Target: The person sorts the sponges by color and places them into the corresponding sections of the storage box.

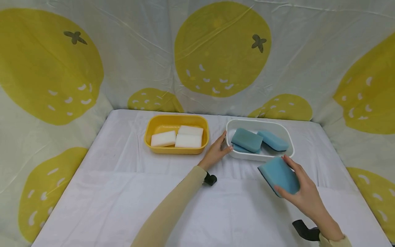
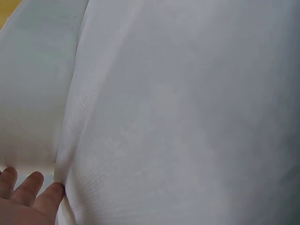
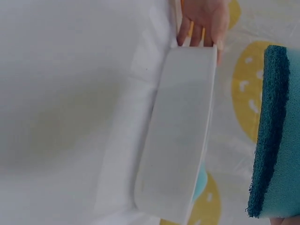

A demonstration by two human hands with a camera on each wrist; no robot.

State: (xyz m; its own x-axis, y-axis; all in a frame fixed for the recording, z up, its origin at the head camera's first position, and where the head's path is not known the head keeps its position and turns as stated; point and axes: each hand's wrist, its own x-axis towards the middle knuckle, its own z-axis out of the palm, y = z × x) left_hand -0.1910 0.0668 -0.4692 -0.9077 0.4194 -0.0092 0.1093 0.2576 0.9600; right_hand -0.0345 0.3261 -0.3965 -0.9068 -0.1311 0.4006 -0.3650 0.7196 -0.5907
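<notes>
In the head view, my right hand (image 1: 305, 190) grips a blue scouring sponge (image 1: 282, 176) by its edges, thumb on the near side and fingers on the far side. The sponge is tilted, raised in front of the white tub (image 1: 247, 156); its dark scrubbing layer (image 3: 269, 131) faces the tub in the right wrist view. My left hand (image 1: 216, 151) rests against the tub's left end with extended fingers, the thumb by the near corner. Inside the tub lie several more sponges, a greenish-blue one (image 1: 247, 140) over another and a blue one (image 1: 273, 140) to the right.
A yellow tub (image 1: 177, 150) holding three white sponge blocks (image 1: 188, 140) stands left of the white tub. Both are on a white cloth-covered table (image 1: 117, 199). Behind and at the sides hangs a lemon-print cloth (image 1: 148, 51).
</notes>
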